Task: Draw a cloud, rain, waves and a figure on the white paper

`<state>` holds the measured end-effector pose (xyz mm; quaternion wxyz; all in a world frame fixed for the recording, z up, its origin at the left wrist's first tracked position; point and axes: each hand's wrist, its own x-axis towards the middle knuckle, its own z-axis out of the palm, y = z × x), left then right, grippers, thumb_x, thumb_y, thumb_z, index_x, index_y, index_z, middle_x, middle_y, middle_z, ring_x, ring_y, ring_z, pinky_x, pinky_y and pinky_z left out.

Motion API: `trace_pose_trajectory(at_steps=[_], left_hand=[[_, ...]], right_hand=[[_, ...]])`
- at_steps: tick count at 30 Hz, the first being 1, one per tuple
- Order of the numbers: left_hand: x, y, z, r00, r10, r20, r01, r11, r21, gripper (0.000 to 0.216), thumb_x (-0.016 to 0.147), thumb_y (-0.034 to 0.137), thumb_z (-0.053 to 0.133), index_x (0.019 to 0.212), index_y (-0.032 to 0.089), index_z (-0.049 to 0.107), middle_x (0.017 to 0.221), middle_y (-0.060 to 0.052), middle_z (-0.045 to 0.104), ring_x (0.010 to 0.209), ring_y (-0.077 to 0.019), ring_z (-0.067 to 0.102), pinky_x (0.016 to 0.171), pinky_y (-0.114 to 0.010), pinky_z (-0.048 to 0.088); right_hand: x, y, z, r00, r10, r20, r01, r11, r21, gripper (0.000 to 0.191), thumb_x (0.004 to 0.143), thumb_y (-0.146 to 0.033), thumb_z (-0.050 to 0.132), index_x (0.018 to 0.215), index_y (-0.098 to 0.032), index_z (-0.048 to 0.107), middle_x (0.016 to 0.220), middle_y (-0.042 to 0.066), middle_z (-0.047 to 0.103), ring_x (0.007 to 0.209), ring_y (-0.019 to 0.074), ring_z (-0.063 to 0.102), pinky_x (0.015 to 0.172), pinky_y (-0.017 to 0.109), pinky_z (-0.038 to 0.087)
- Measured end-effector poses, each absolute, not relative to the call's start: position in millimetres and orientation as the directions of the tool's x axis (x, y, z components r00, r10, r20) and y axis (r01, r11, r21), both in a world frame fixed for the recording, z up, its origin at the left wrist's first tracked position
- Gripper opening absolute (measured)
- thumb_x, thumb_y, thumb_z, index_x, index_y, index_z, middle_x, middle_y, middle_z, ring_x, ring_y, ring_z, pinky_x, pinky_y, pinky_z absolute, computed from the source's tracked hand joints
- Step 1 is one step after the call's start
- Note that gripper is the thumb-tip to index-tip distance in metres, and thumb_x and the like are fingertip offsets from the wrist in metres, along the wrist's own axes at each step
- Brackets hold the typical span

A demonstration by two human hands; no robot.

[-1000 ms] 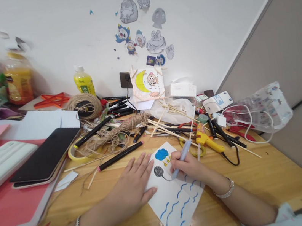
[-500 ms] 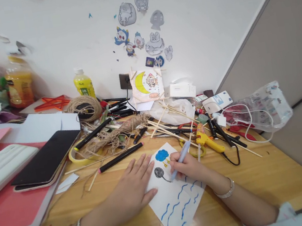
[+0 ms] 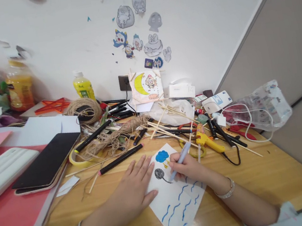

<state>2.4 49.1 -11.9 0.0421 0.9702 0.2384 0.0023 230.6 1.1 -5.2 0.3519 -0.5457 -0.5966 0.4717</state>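
Observation:
A sheet of white paper (image 3: pixel 170 202) lies at an angle on the wooden table. Drawn on it are a blue cloud (image 3: pixel 162 156) with small yellow shapes below, a dark scribbled circle (image 3: pixel 159 173) trailing a curved line, and several blue wavy strokes. My left hand (image 3: pixel 136 184) rests flat on the paper's left edge, fingers spread. In my right hand (image 3: pixel 187 168) a light blue pen (image 3: pixel 181 156) is gripped, its lower end at the paper close to the end of the curved line. The fingers partly hide the paper there.
A black marker (image 3: pixel 121 159) lies beyond my left hand. Twine (image 3: pixel 132 125), wooden sticks (image 3: pixel 168 131) and a yellow glue gun (image 3: pixel 208 140) clutter the back. At left are a black tablet-like slab (image 3: pixel 47 159) and a white case (image 3: pixel 6 172). A decorated moon picture (image 3: pixel 146 86) leans against the wall.
The view has shifted very slightly. Both hands and the pen keep almost the same place on the paper, and I see no clear new mark.

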Motion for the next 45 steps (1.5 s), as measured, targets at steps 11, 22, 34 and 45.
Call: trace_pose_trajectory(at_steps=[11,22,34,45], left_hand=[[-1,52,-19,0.899,0.434,0.063,0.427,-0.899,0.094,0.063,0.098,0.049,0.037,0.147,0.011,0.031,0.154,-0.019,0.02,0.143,-0.0323,0.016,0.114,-0.051,0.019],[-1,51,-18,0.898,0.436,0.052,0.43,-0.898,0.092,0.063,0.098,0.049,0.036,0.147,0.01,0.03,0.154,-0.019,0.02,0.143,-0.0322,0.016,0.113,-0.052,0.02],[0,51,-14,0.896,0.443,0.023,0.438,-0.893,0.102,0.062,0.097,0.046,0.041,0.147,0.01,0.031,0.154,-0.019,0.018,0.142,-0.0337,0.017,0.113,-0.052,0.021],[-7,55,-6,0.9,0.435,-0.003,0.431,-0.891,0.145,0.062,0.098,0.045,0.041,0.149,0.015,0.027,0.155,-0.016,0.014,0.143,-0.0311,0.013,0.113,-0.051,0.025]], right_hand=[[231,2,-9,-0.188,0.981,-0.042,0.321,0.021,-0.947,0.034,0.085,-0.045,0.058,0.064,-0.02,0.049,0.053,-0.004,0.054,0.045,0.0097,0.049,0.044,0.021,0.038],[232,2,-12,-0.19,0.981,-0.047,0.311,0.014,-0.95,0.034,0.086,-0.047,0.059,0.067,-0.02,0.049,0.054,-0.004,0.056,0.046,0.0102,0.05,0.046,0.022,0.039],[229,2,-6,-0.181,0.98,-0.077,0.278,-0.024,-0.96,0.035,0.083,-0.048,0.06,0.064,-0.021,0.048,0.05,-0.004,0.054,0.042,0.0099,0.048,0.043,0.021,0.037],[233,8,-9,-0.055,0.998,0.006,0.248,0.019,-0.969,0.038,0.082,-0.047,0.059,0.058,-0.02,0.048,0.045,-0.005,0.049,0.04,0.0091,0.044,0.04,0.02,0.033]])
